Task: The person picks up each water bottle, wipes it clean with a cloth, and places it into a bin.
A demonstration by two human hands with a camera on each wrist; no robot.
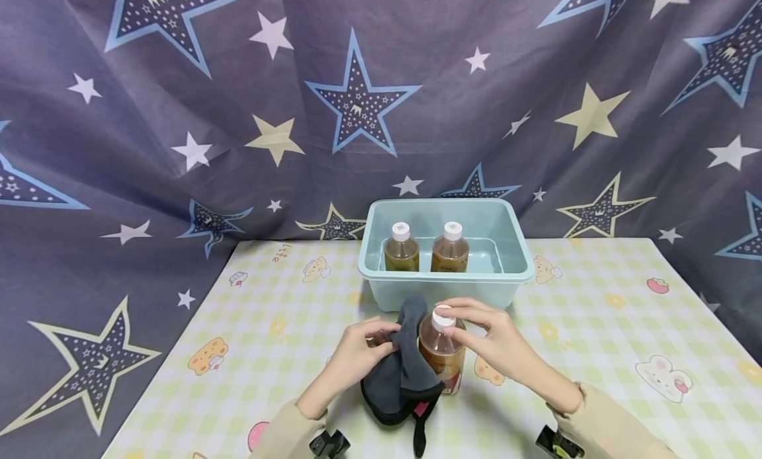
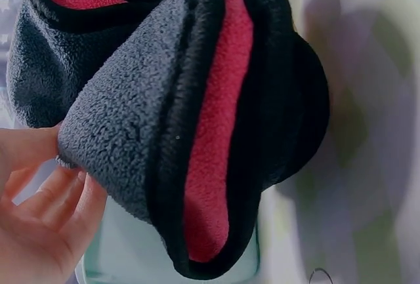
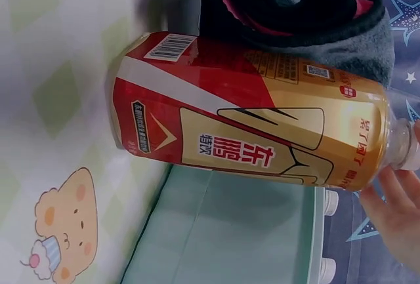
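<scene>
A dark grey fleece item [image 1: 389,383] with black trim and pink lining bunches up in the middle front of the table. My left hand [image 1: 363,345] pinches its upper left side between thumb and fingers; in the left wrist view the fleece [image 2: 125,100] gapes, its pink lining [image 2: 220,133] showing. Right beside the fleece stands an upright drink bottle [image 1: 443,363] with a white cap. The fingertips and thumb of my right hand [image 1: 491,327] grip the bottle at its cap. Its red and gold label [image 3: 243,120] faces the right wrist camera.
Just behind, a light blue plastic bin [image 1: 446,288] holds two similar bottles, a left one [image 1: 401,252] and a right one [image 1: 450,252], both white-capped. A checked cloth [image 1: 595,353] covers the table. A star-patterned curtain [image 1: 476,135] hangs along the back.
</scene>
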